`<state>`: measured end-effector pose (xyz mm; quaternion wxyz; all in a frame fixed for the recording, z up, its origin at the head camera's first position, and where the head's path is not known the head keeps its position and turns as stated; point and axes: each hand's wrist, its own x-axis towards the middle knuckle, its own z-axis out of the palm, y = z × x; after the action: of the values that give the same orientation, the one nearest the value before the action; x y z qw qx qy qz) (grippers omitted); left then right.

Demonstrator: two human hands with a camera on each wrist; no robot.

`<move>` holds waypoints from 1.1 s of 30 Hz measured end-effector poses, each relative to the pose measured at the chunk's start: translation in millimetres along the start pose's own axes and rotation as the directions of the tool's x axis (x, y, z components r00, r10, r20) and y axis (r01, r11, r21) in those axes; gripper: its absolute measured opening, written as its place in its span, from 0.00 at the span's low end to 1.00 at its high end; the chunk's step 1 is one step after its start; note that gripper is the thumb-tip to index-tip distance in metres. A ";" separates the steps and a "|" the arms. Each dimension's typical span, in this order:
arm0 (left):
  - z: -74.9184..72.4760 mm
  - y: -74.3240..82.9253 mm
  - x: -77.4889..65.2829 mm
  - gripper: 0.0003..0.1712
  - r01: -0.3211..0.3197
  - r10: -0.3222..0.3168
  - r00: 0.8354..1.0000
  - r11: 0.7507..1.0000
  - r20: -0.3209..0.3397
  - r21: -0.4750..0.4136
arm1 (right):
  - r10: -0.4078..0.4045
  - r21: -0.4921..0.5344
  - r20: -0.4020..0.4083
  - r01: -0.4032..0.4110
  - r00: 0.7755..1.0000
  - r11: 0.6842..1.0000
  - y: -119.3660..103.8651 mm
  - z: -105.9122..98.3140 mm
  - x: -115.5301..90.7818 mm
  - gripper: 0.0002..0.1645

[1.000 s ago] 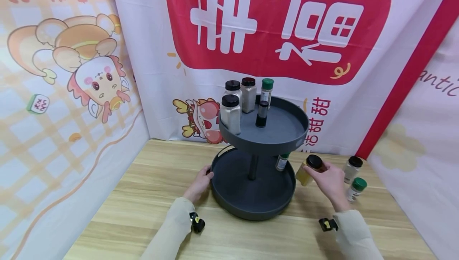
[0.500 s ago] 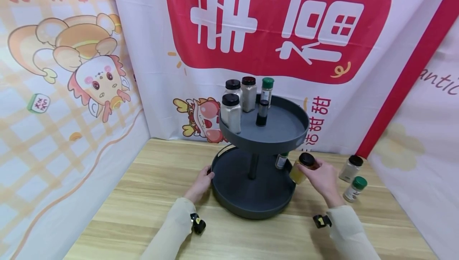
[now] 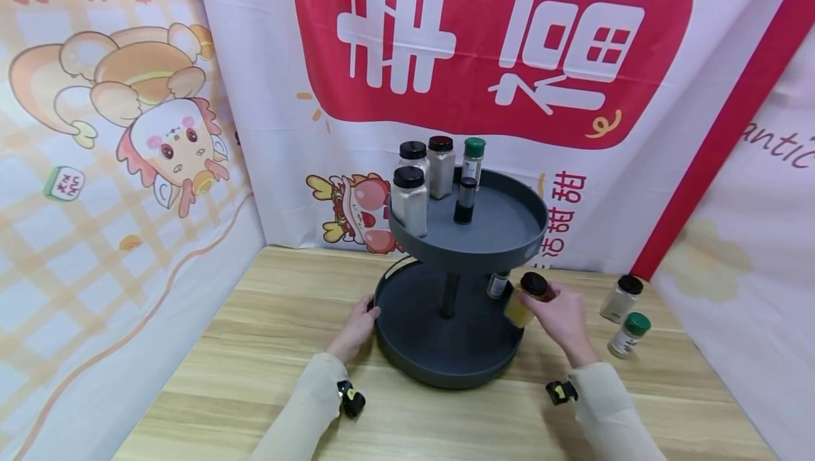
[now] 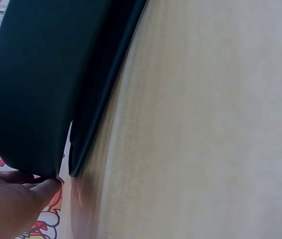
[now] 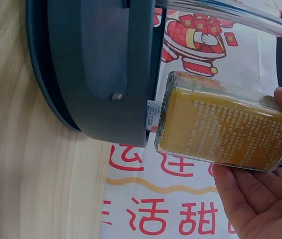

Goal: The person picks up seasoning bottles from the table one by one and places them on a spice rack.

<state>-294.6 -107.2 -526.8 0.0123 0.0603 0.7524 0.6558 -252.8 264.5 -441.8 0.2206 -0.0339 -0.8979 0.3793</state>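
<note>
A dark grey two-tier turntable [image 3: 420, 337] stands on the wooden table. My left hand [image 3: 354, 328] grips the rim of its lower tray [image 4: 36, 89]; in the left wrist view the thumb is on one side and the fingers on the other. My right hand [image 3: 563, 316] holds a glass spice jar [image 5: 225, 127] of yellow-brown powder by its black-lidded end. The jar is tilted, its base over the right edge of the lower tray. In the right wrist view, the base appears just above the rim. A small green-capped bottle [image 3: 496, 286] stands behind it on the lower tray, partly hidden.
The upper tray [image 3: 503, 224] holds white-filled jars [image 3: 410, 208], a green-capped bottle [image 3: 473, 164] and a small dark bottle [image 3: 466, 201]. On the table at right stand a black-lidded jar [image 3: 620, 300] and another green-capped bottle [image 3: 629, 336]. A printed cloth [image 3: 267, 129] hangs behind.
My right hand has carried the yellow-brown spice jar leftward, from beside the turntable to over the lower tray's right edge. The left hand stays on the rim.
</note>
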 end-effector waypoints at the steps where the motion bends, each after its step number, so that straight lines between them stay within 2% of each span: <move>1: -0.2 0.8 -0.6 0.24 0.005 -0.005 1.000 1.000 0.002 -0.009 | 0.002 0.005 -0.002 -0.002 1.000 1.000 -0.1 1.5 0.1 0.23; 3: -0.2 2.5 -1.1 0.25 0.014 -0.014 1.000 1.000 0.009 -0.026 | 0.004 0.010 -0.004 -0.004 1.000 1.000 -0.7 4.4 0.1 0.23; 5: 1.4 7.1 -2.0 0.25 0.054 -0.054 0.998 0.998 0.010 -0.037 | 0.009 0.015 0.001 -0.009 1.000 1.000 -1.4 6.2 0.1 0.24; 8: 2.3 8.3 -1.9 0.25 0.060 -0.059 0.998 0.997 0.019 -0.042 | 0.022 0.019 0.010 -0.022 1.000 1.000 -2.5 8.4 0.3 0.25; 26: 1.6 10.3 -9.6 0.25 0.050 -0.049 0.998 0.998 0.035 -0.025 | 0.020 0.025 0.038 -0.020 0.999 0.999 -0.7 16.8 1.4 0.24; 29: 1.3 19.3 -15.9 0.25 0.042 -0.040 0.998 0.999 0.053 -0.031 | 0.007 0.024 0.039 -0.008 0.999 1.000 0.2 17.8 1.2 0.25; 32: 1.8 18.3 -16.9 0.25 0.025 -0.023 0.998 0.999 0.060 -0.029 | 0.008 0.017 0.046 -0.008 0.999 1.000 0.7 18.7 0.9 0.26; 33: 2.2 22.5 -19.4 0.25 0.026 -0.023 0.998 0.999 0.063 -0.040 | 0.010 0.016 0.047 -0.011 0.999 1.000 1.0 18.9 0.6 0.26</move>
<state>-273.5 -104.1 -506.0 0.0449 0.0711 0.7387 0.6687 -261.5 252.8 -453.8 0.1977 -0.0280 -0.8995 0.3885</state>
